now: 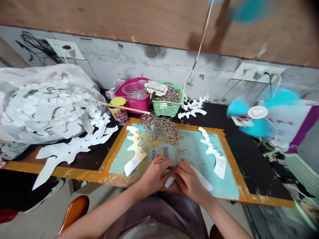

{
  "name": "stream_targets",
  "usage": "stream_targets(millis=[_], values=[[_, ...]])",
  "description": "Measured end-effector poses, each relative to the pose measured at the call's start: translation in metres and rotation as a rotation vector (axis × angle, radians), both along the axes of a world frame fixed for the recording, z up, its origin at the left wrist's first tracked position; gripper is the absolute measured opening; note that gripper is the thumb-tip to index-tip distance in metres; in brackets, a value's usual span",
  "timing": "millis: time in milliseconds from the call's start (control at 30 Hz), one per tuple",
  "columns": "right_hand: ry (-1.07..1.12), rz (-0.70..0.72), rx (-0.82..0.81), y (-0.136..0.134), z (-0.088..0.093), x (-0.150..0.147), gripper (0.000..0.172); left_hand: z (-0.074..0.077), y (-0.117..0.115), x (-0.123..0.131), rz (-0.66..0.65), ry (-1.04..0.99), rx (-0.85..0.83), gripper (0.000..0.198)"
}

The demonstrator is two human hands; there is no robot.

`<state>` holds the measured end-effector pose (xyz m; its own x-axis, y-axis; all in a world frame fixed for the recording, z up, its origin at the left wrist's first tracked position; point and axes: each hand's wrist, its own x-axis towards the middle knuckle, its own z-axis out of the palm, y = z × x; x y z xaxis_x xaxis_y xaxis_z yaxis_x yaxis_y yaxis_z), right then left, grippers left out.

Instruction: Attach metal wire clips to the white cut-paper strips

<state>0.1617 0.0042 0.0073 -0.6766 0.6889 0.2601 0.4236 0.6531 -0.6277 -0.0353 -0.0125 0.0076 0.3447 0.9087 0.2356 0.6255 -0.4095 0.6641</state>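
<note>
My left hand [158,172] and my right hand [188,179] meet near the front of a taped blue-green mat [230,182]. The fingers of both are bent and closed together over a white cut-out strip [204,181], whose ends show under and beside the right hand. A small dark bit between the fingertips is too blurred to name. Just beyond lies a heap of metal rings [166,129]. To the left rests a jagged white cut-out [136,149] with several rings along its edge; a similar jagged cut-out [214,152] lies to the right.
A pink basket [137,104] and a green basket [165,109] of metal pieces stand at the back. A stick [124,107] lies across a yellow-lidded cup [121,114]. A bag of white cut-outs [50,103] fills the left. A blue-bladed fan [258,113] blurs at right.
</note>
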Motion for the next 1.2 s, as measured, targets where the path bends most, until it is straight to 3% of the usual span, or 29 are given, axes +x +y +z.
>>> stream_targets(millis=[167, 267, 367, 600, 800, 1000, 1200], values=[[0.014, 0.031, -0.074, 0.007, 0.004, 0.009, 0.017, -0.005, -0.004, -0.002, -0.025, 0.06, 0.134, 0.015], [-0.007, 0.059, -0.02, 0.012, 0.004, 0.01, 0.024, -0.007, -0.008, -0.003, 0.019, 0.129, 0.232, 0.018], [-0.09, 0.116, 0.062, 0.014, 0.004, 0.008, 0.018, -0.008, -0.009, -0.003, -0.011, 0.145, 0.282, 0.021], [-0.179, 0.192, 0.199, 0.011, -0.002, 0.016, 0.02, -0.01, -0.008, -0.005, -0.002, 0.116, 0.14, 0.012], [-0.202, 0.154, 0.219, 0.005, -0.003, 0.022, 0.027, -0.011, -0.012, -0.005, -0.006, 0.15, 0.247, 0.016], [-0.079, 0.112, 0.167, -0.001, 0.005, 0.024, 0.034, -0.005, -0.012, -0.003, -0.04, 0.226, 0.258, 0.015], [-0.124, 0.083, 0.104, -0.005, 0.006, 0.017, 0.041, 0.007, -0.012, -0.005, -0.088, 0.24, 0.164, 0.02]])
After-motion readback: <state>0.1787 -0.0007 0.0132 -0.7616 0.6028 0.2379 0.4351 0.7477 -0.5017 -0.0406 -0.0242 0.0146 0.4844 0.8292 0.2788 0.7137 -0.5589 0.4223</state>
